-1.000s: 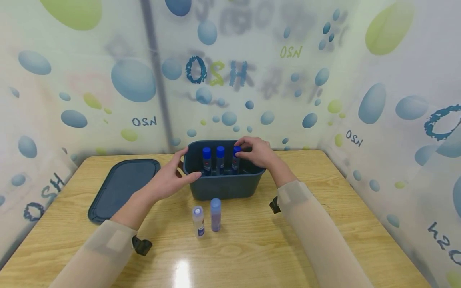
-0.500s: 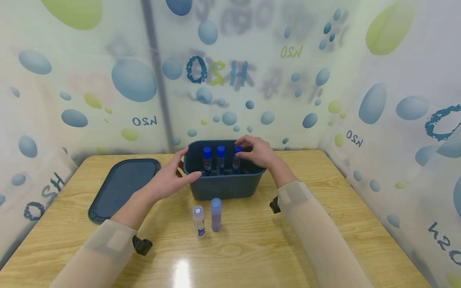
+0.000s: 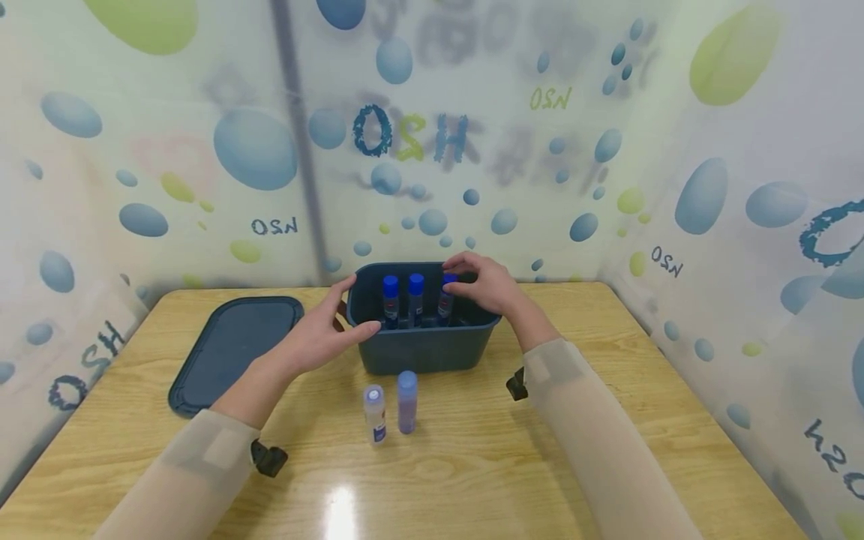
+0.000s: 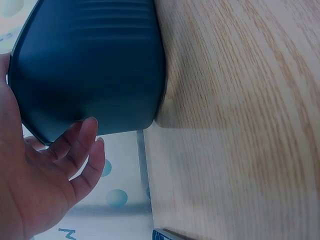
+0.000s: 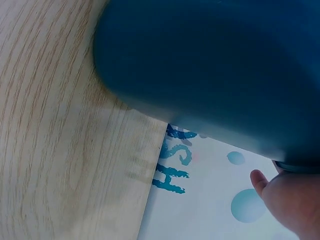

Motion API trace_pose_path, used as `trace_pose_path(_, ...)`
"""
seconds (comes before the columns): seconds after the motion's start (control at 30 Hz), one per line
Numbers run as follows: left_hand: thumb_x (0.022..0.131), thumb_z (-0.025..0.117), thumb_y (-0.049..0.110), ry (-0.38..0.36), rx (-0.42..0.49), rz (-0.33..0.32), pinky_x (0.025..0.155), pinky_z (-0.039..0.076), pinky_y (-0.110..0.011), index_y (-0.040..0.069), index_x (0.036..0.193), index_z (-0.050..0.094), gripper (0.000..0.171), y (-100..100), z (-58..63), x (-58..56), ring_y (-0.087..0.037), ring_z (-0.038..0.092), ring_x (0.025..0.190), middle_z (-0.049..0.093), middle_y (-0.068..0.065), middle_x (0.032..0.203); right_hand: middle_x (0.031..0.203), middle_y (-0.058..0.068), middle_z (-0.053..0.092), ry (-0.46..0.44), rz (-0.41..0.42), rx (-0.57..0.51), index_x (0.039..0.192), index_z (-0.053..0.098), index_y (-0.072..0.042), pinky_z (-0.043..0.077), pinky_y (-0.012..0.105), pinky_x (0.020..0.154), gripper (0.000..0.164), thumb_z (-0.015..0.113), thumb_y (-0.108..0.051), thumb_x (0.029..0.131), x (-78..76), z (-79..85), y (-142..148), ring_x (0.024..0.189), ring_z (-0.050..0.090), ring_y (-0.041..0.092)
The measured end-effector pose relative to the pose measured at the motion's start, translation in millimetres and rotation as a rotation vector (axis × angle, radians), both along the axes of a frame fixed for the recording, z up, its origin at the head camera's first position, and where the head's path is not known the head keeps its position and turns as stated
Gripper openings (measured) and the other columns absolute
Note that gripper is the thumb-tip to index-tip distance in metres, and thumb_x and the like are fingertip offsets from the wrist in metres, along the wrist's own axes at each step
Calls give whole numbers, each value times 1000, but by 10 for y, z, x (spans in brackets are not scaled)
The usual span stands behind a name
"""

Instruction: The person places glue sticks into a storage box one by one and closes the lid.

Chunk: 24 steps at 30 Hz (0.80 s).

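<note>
- Wood-grained table [image 3: 486, 480] fills the foreground; read the clock on it from the middle of the dark tub [image 3: 425, 352], with 12 pointing away from the person.
- Nearest, outside the tub, two pale tubes stand apart: a clear tube [image 3: 375, 416] at 7 o'clock, a bluish tube [image 3: 407, 405] towards 6.
- At 9 o'clock a dark lid [image 3: 232, 352] lies flat, partly hidden by the left arm.
- Also at 9, the left hand [image 3: 320, 334] is spread wide around the tub's end, thumb at the near edge; a light press should steady it without tipping.
- Within the tub, the left tube [image 3: 391, 304] and middle tube [image 3: 415, 301] stand upright, untouched.
- Towards 2 o'clock, the right hand [image 3: 487, 285] is narrowed, seemingly pinching the top of the right tube [image 3: 445, 304], which leans slightly. Straightening it and moving only vertically would spare its neighbour; its base should sit flat before any release.
- Farthest, at 12, hangs a bubble-patterned backdrop [image 3: 499, 161].
</note>
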State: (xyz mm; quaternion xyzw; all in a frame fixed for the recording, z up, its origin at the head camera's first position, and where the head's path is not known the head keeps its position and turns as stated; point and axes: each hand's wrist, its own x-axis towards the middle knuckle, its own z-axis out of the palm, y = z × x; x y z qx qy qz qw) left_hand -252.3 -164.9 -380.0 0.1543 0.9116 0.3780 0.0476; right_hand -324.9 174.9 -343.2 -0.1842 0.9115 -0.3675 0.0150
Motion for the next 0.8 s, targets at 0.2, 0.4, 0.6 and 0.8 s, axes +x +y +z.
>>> trace_pose_path(0.2,100,68,72,-5,1,-2,87,59,-41,26,179,6,110,26,-2,1,-30,66,111,58,-19,144,143,7,74,-2,-3,-95,143,66,-17,42,59,125,42,76,-32,106,-14,-25,41,148,58,31)
trace_pose_path(0.4,100,68,72,-13,-2,-6,85,58,-39,26,179,5,111,32,4,2,-30,65,110,58,-19,142,142,8,74,9,0,-164,145,65,-14,41,58,126,44,76,-31,106,7,22,87,146,59,30)
trace_pose_path(0.6,100,67,71,-5,-6,-5,87,59,-42,26,179,6,110,22,17,3,-31,66,111,59,-20,142,142,8,74,60,13,-191,145,65,-14,41,60,124,43,75,-31,107,116,141,161,145,59,30)
trace_pose_path(0.8,100,67,71,-6,-11,-2,87,59,-42,26,179,5,110,11,19,10,-31,66,111,59,-20,142,140,6,75,86,37,-188,143,67,-16,39,61,125,42,75,-33,106,283,231,212,145,59,28)
